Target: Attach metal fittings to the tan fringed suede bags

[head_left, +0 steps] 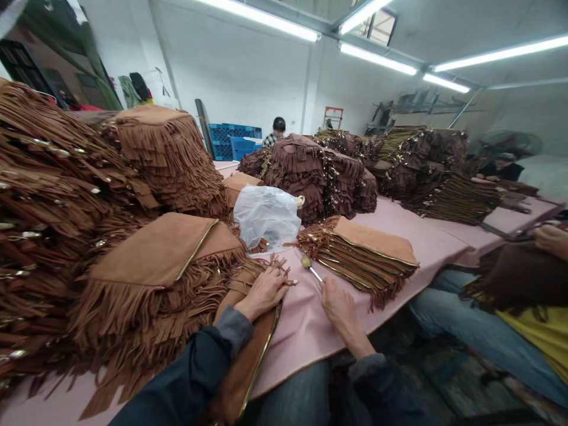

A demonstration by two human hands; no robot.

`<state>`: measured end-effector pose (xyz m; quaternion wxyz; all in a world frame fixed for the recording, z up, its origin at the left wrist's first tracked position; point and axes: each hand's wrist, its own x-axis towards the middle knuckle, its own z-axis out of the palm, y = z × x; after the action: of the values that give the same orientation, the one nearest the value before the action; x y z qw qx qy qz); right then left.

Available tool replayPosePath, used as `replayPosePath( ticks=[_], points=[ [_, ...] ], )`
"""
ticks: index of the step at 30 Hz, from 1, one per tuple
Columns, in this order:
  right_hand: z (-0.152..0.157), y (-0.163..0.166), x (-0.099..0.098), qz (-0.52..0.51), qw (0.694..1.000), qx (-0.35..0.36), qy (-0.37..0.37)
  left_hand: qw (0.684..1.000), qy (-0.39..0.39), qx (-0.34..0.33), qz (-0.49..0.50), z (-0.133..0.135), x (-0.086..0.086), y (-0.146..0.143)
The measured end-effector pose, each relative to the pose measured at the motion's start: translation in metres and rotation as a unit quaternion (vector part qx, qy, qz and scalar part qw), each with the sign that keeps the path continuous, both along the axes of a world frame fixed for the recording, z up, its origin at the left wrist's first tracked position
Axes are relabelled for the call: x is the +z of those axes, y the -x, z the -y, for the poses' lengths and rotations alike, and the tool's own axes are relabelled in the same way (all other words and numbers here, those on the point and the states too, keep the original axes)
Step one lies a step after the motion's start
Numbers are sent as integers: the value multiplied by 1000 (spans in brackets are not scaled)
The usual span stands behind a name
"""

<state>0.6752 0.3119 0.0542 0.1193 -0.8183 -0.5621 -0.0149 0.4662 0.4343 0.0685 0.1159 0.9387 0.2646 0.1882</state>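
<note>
My left hand [266, 291] grips the end of a brown fringed pouch [255, 355] with a gold zipper along its edge. The pouch's lower part runs down over the table edge beneath my forearm. A small pale zipper end [291, 283] pokes out by the fingertips. In my right hand [339, 305] is a slim metal-shafted tool [314, 271] with a rounded yellowish head, its far end pointing at the pink table cover [302, 313]. The head is close to the cover; whether they touch I cannot tell. Fingers hide the tool's near end.
Stacked tan pouches [153, 251] lie left, beside a tall fringed pile [57, 195]. Another zippered stack [373, 242] sits right of a crumpled plastic bag [266, 216]. Dark brown piles [297, 171] stand behind. At the right, a co-worker's hand [552, 239] holds dark fringed material.
</note>
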Motion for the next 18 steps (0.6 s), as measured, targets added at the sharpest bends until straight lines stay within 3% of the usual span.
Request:
replayPosePath(
  ticks=[3,6,11,18],
  points=[
    [17,2,-3,-96,993,60,-45,1000,-3,-1,1,-1,0,2],
    [27,11,-2,-131,986,100,-40,1000,-4,17,6,1,-2,1],
    [26,19,6,-111,990,90,-1,999,-22,38,9,2,-3,0],
    [27,31,14,-102,989,85,-57,1000,12,20,18,-9,-7,-3]
  ],
)
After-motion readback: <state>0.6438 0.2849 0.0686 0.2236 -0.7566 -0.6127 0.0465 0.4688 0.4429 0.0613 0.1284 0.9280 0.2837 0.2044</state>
